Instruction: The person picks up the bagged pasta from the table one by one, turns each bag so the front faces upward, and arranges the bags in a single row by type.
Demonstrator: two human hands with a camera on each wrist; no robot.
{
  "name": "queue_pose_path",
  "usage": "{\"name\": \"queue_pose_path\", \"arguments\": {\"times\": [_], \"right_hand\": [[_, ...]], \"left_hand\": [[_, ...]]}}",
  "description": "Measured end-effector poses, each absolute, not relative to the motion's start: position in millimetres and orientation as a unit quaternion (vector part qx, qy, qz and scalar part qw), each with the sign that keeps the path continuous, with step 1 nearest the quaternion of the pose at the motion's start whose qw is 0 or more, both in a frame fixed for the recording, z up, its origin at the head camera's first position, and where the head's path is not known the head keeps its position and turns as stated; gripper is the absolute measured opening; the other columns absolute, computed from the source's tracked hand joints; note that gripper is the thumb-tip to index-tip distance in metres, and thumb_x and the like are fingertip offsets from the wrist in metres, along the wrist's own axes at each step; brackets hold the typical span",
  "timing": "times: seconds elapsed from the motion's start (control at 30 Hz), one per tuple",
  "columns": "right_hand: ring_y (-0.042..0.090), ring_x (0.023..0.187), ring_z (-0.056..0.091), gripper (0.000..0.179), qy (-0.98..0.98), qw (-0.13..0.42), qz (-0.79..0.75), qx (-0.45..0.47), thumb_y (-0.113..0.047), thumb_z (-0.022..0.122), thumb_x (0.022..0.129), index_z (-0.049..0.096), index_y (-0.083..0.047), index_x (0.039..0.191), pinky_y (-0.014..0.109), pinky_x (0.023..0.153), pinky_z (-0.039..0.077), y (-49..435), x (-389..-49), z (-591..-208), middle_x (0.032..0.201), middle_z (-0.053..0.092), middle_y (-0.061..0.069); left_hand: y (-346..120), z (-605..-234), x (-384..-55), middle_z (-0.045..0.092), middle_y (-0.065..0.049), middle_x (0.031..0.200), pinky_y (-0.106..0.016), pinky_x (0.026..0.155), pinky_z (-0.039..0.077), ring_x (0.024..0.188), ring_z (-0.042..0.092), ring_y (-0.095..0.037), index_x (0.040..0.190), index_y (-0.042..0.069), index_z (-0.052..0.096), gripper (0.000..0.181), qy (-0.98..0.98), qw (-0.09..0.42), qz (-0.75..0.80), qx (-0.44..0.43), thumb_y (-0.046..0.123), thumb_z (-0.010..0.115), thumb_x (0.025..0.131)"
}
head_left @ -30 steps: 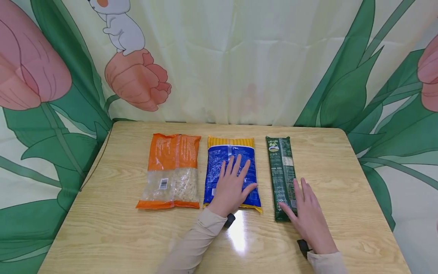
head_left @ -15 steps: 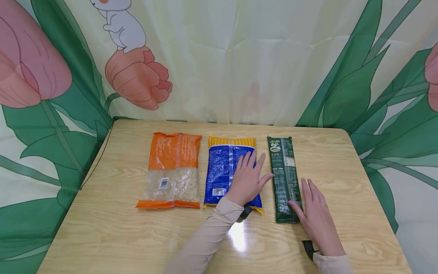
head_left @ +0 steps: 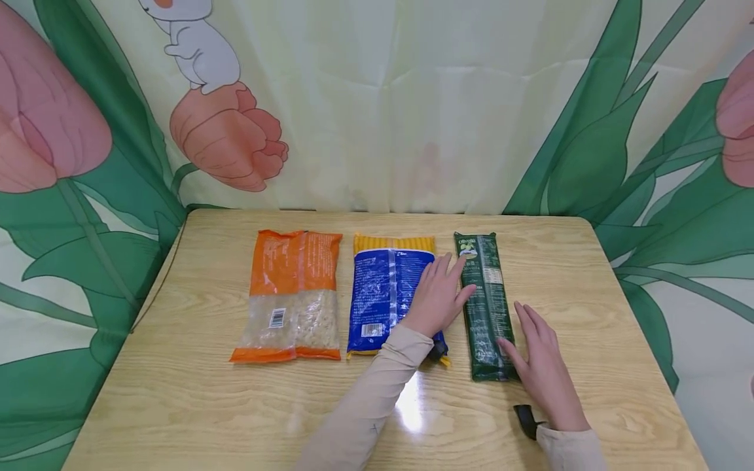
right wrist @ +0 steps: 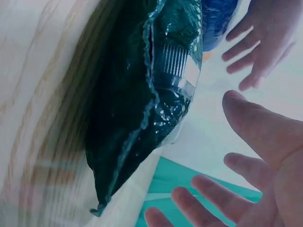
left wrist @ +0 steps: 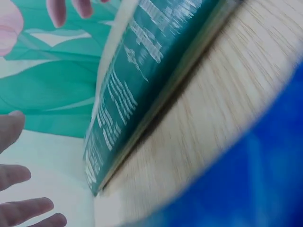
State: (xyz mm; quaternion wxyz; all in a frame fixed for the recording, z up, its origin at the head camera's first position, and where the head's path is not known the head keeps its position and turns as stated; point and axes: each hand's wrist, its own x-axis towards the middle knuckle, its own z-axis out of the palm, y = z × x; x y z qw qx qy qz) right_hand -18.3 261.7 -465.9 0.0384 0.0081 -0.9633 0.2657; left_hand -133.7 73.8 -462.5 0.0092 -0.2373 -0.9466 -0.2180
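Observation:
A long green packet (head_left: 484,307), marked Olivoilà and dotted with small print, lies on the table right of a blue-and-yellow bag (head_left: 377,288). My left hand (head_left: 438,294) reaches over the bag's right side, fingers spread, with its fingertips at the packet's upper left edge. My right hand (head_left: 544,366) is beside the packet's lower right edge, its fingers straight and the thumb over the packet. In the right wrist view the packet's crimped end (right wrist: 123,156) faces the right hand's open fingers. Neither hand grips anything.
An orange bag (head_left: 294,261) with a clear window onto pale flakes lies at the left. All the packages rest on a light wooden table (head_left: 206,405). Behind the table hangs a curtain (head_left: 377,131) printed with tulips and a white animal. A dark camera (head_left: 526,420) sits at the right wrist.
My left hand has moved right, from the middle of the blue bag to the green packet's left edge. The right hand has shifted slightly right along the packet. The packages look unmoved.

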Motion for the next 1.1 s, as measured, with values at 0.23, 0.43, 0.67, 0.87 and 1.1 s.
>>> {"name": "queue_pose_path", "arguments": {"times": [0.23, 0.43, 0.67, 0.87, 1.1], "right_hand": [[0.054, 0.135, 0.032, 0.071, -0.957, 0.025, 0.290, -0.021, -0.032, 0.062, 0.099, 0.028, -0.001, 0.154, 0.073, 0.101, 0.033, 264.5, -22.6, -466.8, 0.150, 0.031, 0.032], [0.050, 0.124, 0.045, 0.072, -0.951, 0.011, 0.305, -0.045, -0.036, 0.061, 0.099, 0.029, -0.002, 0.154, 0.068, 0.095, 0.042, 267.8, -16.8, -469.3, 0.145, 0.035, 0.032], [0.046, 0.109, 0.056, 0.069, -0.941, 0.010, 0.336, -0.045, -0.034, 0.062, 0.099, 0.032, -0.005, 0.154, 0.062, 0.086, 0.052, 269.2, -17.2, -468.8, 0.141, 0.039, 0.029], [0.045, 0.113, 0.058, 0.071, -0.938, -0.004, 0.344, -0.047, -0.030, 0.068, 0.095, 0.035, -0.001, 0.151, 0.054, 0.078, 0.059, 270.8, -25.5, -466.4, 0.139, 0.045, 0.030], [0.042, 0.107, 0.064, 0.069, -0.942, -0.029, 0.329, -0.062, -0.029, 0.072, 0.092, 0.042, -0.002, 0.148, 0.055, 0.079, 0.057, 272.8, -28.0, -466.9, 0.131, 0.056, 0.028]], "left_hand": [[79.1, -461.4, -145.7, 0.039, -0.011, 0.156, -0.042, 0.114, 0.040, 0.141, 0.041, -0.026, 0.155, 0.016, 0.033, 0.059, -0.915, -0.042, -0.356, -0.185, 0.040, 0.050, 0.104], [88.7, -465.2, -154.8, 0.042, -0.007, 0.154, -0.040, 0.113, 0.041, 0.140, 0.043, -0.023, 0.153, 0.017, 0.038, 0.061, -0.891, -0.053, -0.416, -0.171, 0.036, 0.060, 0.099], [97.9, -470.3, -168.3, 0.042, -0.004, 0.154, -0.040, 0.114, 0.039, 0.142, 0.041, -0.023, 0.149, 0.017, 0.045, 0.063, -0.864, -0.067, -0.477, -0.148, 0.033, 0.069, 0.094], [101.7, -477.1, -174.3, 0.039, -0.003, 0.157, -0.044, 0.115, 0.037, 0.144, 0.037, -0.025, 0.147, 0.020, 0.049, 0.062, -0.839, -0.097, -0.521, -0.122, 0.031, 0.073, 0.091], [108.2, -481.2, -172.4, 0.039, -0.010, 0.155, -0.042, 0.114, 0.039, 0.141, 0.041, -0.027, 0.147, 0.016, 0.048, 0.066, -0.839, -0.105, -0.524, -0.104, 0.027, 0.076, 0.088]]}}
